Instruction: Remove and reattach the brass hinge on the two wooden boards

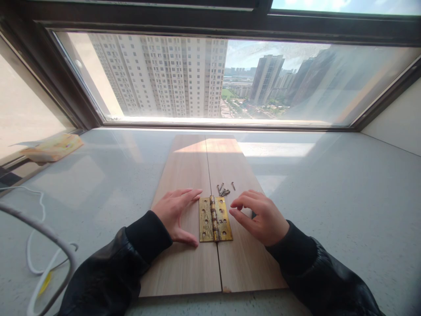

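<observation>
A brass hinge [215, 219] lies opened flat across the thin seam between two pale, fine-grained wooden boards [184, 175] set side by side on a smooth, speckled grey stone sill [345, 197]. The metal is yellow, tarnished and scuffed, with two rectangular leaves drilled with round holes and a ribbed knuckle running down the seam. The left hand [176, 213] rests flat on the left board, fingers spread, grasping nothing, thumb and forefinger framing the hinge's left edge. The right hand [261, 217] hovers just right of the hinge, fingers loosely curled, empty. A small heap of dark metal screws [224, 190] sits just beyond the hinge.
</observation>
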The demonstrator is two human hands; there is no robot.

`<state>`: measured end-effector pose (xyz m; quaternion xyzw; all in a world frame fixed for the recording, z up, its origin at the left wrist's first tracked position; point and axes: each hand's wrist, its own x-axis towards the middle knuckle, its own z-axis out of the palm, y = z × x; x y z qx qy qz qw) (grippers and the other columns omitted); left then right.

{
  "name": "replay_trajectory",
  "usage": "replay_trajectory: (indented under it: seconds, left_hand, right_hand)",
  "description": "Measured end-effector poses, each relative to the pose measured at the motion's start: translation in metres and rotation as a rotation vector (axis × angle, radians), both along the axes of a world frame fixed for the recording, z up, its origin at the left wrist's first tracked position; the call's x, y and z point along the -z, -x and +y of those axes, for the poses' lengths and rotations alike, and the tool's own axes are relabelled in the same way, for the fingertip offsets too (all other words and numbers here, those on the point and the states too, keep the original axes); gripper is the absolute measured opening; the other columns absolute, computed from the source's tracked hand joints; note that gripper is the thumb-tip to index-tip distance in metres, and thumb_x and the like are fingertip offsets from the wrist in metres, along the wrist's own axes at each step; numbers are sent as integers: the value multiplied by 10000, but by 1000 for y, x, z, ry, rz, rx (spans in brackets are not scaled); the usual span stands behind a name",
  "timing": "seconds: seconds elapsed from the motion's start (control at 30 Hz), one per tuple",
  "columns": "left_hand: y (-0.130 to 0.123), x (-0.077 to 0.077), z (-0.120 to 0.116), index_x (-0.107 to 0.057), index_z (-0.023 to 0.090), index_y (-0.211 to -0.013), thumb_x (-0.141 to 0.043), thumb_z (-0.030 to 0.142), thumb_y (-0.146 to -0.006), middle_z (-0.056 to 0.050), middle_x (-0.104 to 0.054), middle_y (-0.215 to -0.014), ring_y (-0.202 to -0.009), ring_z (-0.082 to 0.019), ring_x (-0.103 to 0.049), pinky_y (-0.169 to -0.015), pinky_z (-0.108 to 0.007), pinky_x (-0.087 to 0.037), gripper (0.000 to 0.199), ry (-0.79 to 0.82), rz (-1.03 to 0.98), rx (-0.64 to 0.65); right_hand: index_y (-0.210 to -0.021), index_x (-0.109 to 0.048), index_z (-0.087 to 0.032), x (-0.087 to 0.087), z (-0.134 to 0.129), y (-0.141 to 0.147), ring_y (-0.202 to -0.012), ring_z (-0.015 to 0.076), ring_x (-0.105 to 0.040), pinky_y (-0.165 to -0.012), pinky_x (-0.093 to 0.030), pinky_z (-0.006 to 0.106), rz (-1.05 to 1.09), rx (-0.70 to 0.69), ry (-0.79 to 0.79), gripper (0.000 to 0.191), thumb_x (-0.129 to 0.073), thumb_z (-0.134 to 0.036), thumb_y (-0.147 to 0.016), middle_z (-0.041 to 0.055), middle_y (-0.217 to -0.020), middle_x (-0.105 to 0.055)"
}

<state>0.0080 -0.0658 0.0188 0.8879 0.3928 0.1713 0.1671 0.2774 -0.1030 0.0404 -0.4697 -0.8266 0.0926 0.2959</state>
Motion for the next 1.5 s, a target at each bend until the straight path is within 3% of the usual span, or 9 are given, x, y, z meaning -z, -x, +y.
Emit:
replay_trajectory:
  seconds: [0.3, 0.6, 0.73, 1.5]
  left_hand:
    - [-5, 2, -5, -415, 222, -1376, -810, 592, -491, -146, -567, -1331, -1219, -339, -507, -1035, -509, -371, 1037, -16, -70, -5]
    - [-7, -1, -7, -476, 165, -1282, -811, 497, -511, -135, -599, -1263, -1153, -330, -537, -1005, -492, -401, 904, 2, -82, 12]
    - [-9, -4, -8, -504, 171, -1204, -808, 448, -491, -127, -611, -1202, -1110, -327, -542, -985, -489, -409, 824, 21, -90, 17]
    - [-18, -4, -13, -484, 167, -1186, -796, 476, -491, -132, -595, -1182, -1080, -326, -535, -965, -517, -400, 823, 49, -106, 37]
  right_hand:
    - [-758, -657, -187, -2, 2, -1, -712, 182, -586, -714, -437, 359, 3, 31, -9, 203, -546, -314, -872, 43, -724, -666]
    - [-707, -623, -180, -5, 9, -17, -664, 192, -569, -653, -442, 351, 49, 241, -14, 213, -541, -303, -861, 54, -683, -639]
    - [-705, -624, -185, -4, 10, -16, -669, 188, -575, -655, -449, 342, 40, 233, 16, 214, -546, -314, -856, 47, -687, -642]
    - [-713, -639, -194, 0, 9, -15, -684, 174, -581, -667, -465, 317, 9, 268, 98, 241, -534, -358, -855, 34, -717, -651]
